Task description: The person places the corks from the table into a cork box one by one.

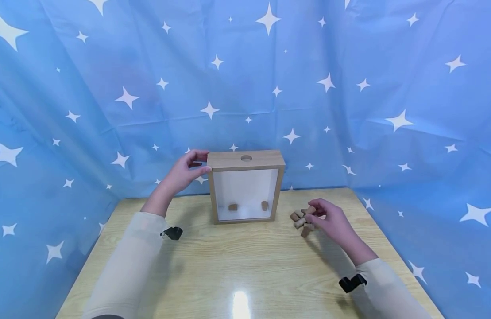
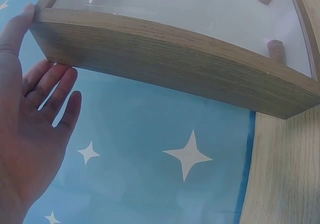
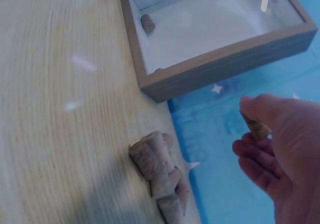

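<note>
A wooden shadow box (image 1: 246, 195) with a clear front and a round hole in its top stands upright on the table. Two corks lie inside at the bottom, one cork (image 1: 233, 207) to the left and another cork (image 1: 264, 205) to the right. My left hand (image 1: 185, 173) holds the box's upper left corner, thumb at the front edge and fingers toward the back. Between thumb and fingers my right hand (image 3: 280, 144) pinches a single cork (image 3: 256, 126), just above a small pile of corks (image 3: 157, 169) right of the box.
The light wood table (image 1: 229, 261) bears the box and the cork pile. Behind and beside it hangs a blue cloth (image 1: 245, 66) with white stars, close to the back of the box. Dark bands sit on both sleeves.
</note>
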A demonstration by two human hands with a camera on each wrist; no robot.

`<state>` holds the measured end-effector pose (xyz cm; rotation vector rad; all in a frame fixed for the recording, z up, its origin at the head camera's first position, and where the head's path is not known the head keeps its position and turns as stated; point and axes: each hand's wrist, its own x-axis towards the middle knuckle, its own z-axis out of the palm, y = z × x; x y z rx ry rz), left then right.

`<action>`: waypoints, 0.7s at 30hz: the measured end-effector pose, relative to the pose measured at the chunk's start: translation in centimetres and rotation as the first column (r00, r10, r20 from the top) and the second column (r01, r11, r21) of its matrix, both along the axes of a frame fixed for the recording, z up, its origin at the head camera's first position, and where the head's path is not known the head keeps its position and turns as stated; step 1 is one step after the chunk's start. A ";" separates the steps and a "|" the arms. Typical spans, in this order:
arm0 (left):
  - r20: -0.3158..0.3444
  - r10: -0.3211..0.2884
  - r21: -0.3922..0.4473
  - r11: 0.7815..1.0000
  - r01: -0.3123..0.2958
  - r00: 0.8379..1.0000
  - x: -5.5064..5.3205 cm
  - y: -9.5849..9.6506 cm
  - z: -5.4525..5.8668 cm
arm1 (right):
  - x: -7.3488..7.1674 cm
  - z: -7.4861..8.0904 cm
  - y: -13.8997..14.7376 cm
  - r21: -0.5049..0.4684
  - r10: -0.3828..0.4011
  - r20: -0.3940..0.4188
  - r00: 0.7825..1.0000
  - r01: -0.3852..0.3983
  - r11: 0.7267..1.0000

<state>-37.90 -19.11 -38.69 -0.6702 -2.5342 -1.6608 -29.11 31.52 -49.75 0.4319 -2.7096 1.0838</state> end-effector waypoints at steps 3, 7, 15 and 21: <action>0.002 0.002 0.004 1.000 -0.002 1.000 0.0 0.0 0.0 | -0.1 0.4 -0.4 -0.017 0.010 -0.008 1.000 -0.011 1.000; 0.006 0.003 0.007 1.000 -0.003 1.000 0.1 0.1 -0.1 | -0.3 0.9 -0.7 -0.024 0.007 -0.027 1.000 -0.007 1.000; 0.004 -0.003 0.011 1.000 0.003 1.000 0.1 0.1 -0.1 | -0.9 2.4 -1.1 -0.020 -0.016 -0.059 0.998 0.015 1.000; -0.003 -0.008 0.015 1.000 0.008 1.000 0.0 0.0 -0.1 | -1.6 3.9 -1.8 -0.028 -0.019 -0.111 0.994 0.016 0.999</action>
